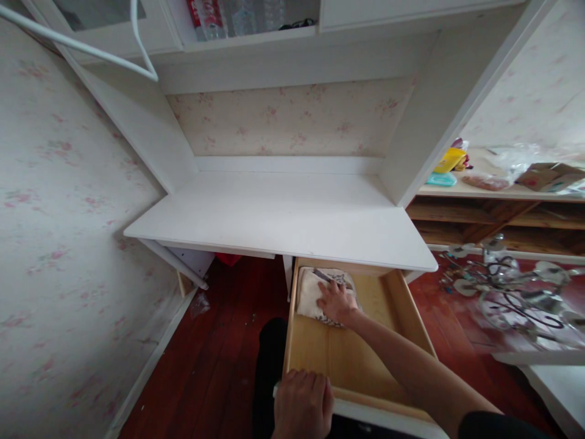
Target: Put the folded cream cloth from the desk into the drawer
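Note:
A wooden drawer [379,341] is pulled out from under the white desk [283,213]. My left hand [304,402] is closed over the near left corner of its white front edge. Inside, at the far left, lies a folded cream cloth [311,296] with a dark printed pattern. My right hand [338,302] reaches in from the right and rests on top of this cloth, its fingers spread. A narrow dark strip [322,275] shows on the cloth just beyond the fingertips; I cannot tell what it is.
Plastic bottles [244,17] stand in the hutch shelf above. A white cable or rod [82,46] crosses the upper left. To the right, a chandelier [507,280] lies on the red wooden floor before a low shelf [503,195] holding bags and a box.

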`<state>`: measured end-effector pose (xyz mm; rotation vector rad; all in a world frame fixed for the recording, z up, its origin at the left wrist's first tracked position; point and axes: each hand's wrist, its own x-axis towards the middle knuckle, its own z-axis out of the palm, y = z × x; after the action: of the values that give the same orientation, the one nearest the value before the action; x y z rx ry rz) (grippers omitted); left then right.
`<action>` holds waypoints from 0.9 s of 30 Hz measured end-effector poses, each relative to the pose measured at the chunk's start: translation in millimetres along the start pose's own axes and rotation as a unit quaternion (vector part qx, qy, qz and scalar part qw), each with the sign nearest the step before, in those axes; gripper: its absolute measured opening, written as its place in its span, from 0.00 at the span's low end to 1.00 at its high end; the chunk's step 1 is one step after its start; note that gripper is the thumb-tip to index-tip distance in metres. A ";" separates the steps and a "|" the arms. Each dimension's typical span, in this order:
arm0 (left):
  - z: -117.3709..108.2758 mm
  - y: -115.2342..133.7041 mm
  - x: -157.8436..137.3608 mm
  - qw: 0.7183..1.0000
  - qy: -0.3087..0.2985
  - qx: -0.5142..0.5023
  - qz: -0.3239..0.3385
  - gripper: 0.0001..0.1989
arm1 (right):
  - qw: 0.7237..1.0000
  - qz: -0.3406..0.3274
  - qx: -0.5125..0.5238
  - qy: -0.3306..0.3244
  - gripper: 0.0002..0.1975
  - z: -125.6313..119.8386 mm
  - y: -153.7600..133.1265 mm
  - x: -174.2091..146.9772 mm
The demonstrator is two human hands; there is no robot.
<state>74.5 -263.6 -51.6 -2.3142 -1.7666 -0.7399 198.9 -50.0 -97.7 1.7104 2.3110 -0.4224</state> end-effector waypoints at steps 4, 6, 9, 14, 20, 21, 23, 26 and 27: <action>1.6 0.0 0.6 1.000 0.001 -0.006 0.003 0.08 | 1.000 0.014 -0.027 0.003 0.31 3.9 53.2 -15.9; 1.6 0.0 1.2 1.000 -0.005 -0.007 0.004 0.08 | 0.999 0.026 -0.035 0.007 0.31 4.9 84.2 -23.7; 0.7 0.2 1.4 1.000 -0.013 -0.003 0.007 0.08 | 0.999 0.033 -0.031 0.003 0.30 6.0 120.1 -33.5; -3.0 0.4 -0.7 1.000 -0.028 0.007 0.008 0.08 | 1.000 0.004 -0.018 0.001 0.30 19.1 134.8 -64.6; -6.3 1.3 -0.3 0.999 -0.037 -0.003 0.007 0.08 | 0.998 -0.039 0.019 -0.039 0.34 49.5 134.8 -132.0; -6.3 1.3 0.3 0.999 -0.037 -0.006 0.007 0.08 | 0.998 -0.041 0.025 -0.049 0.36 52.0 135.4 -139.8; -5.8 1.0 1.2 0.999 -0.037 -0.011 0.010 0.08 | 0.996 -0.047 0.034 -0.066 0.38 53.1 135.2 -148.7; -4.8 0.3 1.6 0.999 -0.040 -0.014 0.016 0.08 | 0.995 -0.051 0.040 -0.078 0.41 46.3 127.8 -146.9; -4.6 0.1 1.5 0.999 -0.042 -0.014 0.016 0.08 | 0.995 -0.051 0.042 -0.079 0.42 42.6 122.7 -143.7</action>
<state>73.5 -264.1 -46.9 -2.4202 -1.7581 -0.6760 358.6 -159.7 -97.5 1.5383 2.3024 -0.6568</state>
